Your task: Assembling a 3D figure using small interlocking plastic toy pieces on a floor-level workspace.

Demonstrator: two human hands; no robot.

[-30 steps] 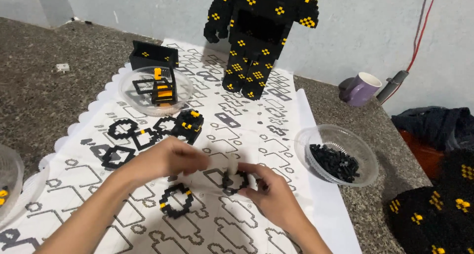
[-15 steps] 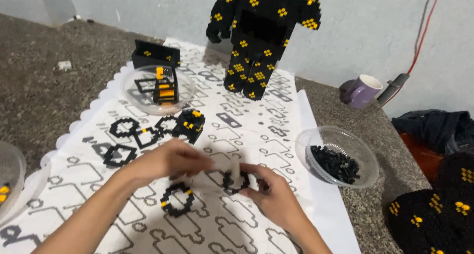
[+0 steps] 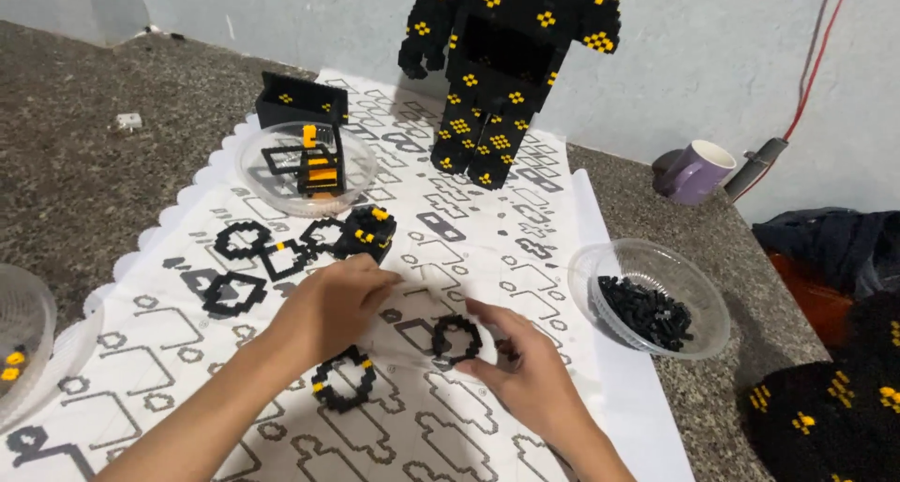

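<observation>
A person's right hand (image 3: 530, 369) pinches a small black brick ring (image 3: 456, 338) against the patterned white cloth (image 3: 487, 248) covering the table (image 3: 84, 173). The left hand (image 3: 330, 304), at nine o'clock of the ring, rests curled on the cloth; what it grips cannot be told. A black-and-yellow brick ring (image 3: 343, 379) lies at seven o'clock. A clear bowl of black bricks (image 3: 649, 299) sits at three o'clock, and a tall black brick figure (image 3: 502, 69) stands at twelve.

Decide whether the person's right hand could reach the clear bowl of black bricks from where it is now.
Probably yes. The right hand holds a black brick ring, and the clear bowl sits on its right with only bare patterned sheet between them. The ring occupies its fingers, though.
</observation>
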